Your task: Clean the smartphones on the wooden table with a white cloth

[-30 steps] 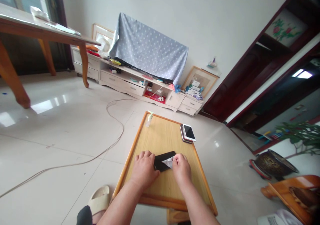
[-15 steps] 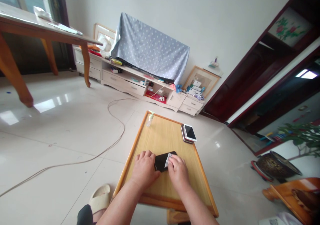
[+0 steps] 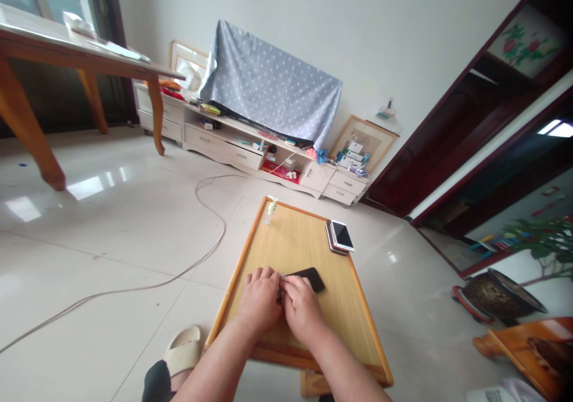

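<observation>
A black smartphone (image 3: 314,278) lies flat on the small wooden table (image 3: 293,235), its left part covered by my hands. My left hand (image 3: 260,294) grips the phone's left end, fingers bent over the edge. Pressed close beside it, my right hand (image 3: 302,304) is closed on a small light-grey cloth (image 3: 282,277) against the phone's left part. Only a scrap of the cloth shows between the hands.
A clear pump bottle (image 3: 270,211) stands at the table's far left corner. Stacked phones, a white one (image 3: 342,235) on top, lie at the right edge. A cable (image 3: 210,253) runs across the floor; a potted plant (image 3: 501,294) stands right.
My right hand has slid left along the phone with the cloth, up against my left hand. More of the phone's right end is uncovered. My left hand stays on its left end.
</observation>
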`<state>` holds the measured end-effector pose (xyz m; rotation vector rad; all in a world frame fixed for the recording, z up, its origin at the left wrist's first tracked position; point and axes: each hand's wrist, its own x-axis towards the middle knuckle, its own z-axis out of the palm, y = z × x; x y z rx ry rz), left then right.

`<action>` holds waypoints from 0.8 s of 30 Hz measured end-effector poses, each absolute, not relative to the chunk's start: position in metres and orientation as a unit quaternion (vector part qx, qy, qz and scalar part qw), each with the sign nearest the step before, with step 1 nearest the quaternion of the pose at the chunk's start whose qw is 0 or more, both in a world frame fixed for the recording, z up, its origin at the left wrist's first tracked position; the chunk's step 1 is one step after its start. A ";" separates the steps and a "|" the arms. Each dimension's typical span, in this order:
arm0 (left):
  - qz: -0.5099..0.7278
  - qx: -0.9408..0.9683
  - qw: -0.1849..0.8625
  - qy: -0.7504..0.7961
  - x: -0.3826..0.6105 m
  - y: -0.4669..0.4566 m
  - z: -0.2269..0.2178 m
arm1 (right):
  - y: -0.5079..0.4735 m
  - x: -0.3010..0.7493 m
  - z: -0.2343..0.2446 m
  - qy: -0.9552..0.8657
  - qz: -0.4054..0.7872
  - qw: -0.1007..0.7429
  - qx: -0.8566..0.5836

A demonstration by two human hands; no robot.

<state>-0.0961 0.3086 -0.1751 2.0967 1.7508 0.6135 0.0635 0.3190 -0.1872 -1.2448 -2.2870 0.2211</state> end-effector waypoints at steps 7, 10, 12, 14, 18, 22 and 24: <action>0.197 0.733 0.174 0.627 -0.096 0.310 -0.171 | 0.312 0.098 -0.193 -0.810 0.018 0.267 -0.522; 0.193 0.731 0.176 0.630 -0.096 0.309 -0.171 | 0.309 0.099 -0.194 -0.774 -0.016 0.263 -0.576; 0.197 0.731 0.172 0.631 -0.095 0.309 -0.172 | 0.302 0.092 -0.195 -0.789 -0.005 0.244 -0.564; 0.206 0.729 0.165 0.631 -0.094 0.309 -0.174 | 0.295 0.087 -0.198 -0.817 0.008 0.224 -0.532; 0.203 0.731 0.165 0.630 -0.093 0.310 -0.174 | 0.299 0.099 -0.206 -0.805 -0.006 0.213 -0.553; 0.199 0.732 0.165 0.630 -0.093 0.310 -0.172 | 0.316 0.117 -0.212 -0.747 -0.032 0.224 -0.625; 0.199 0.731 0.166 0.631 -0.092 0.310 -0.172 | 0.314 0.113 -0.213 -0.748 -0.030 0.212 -0.629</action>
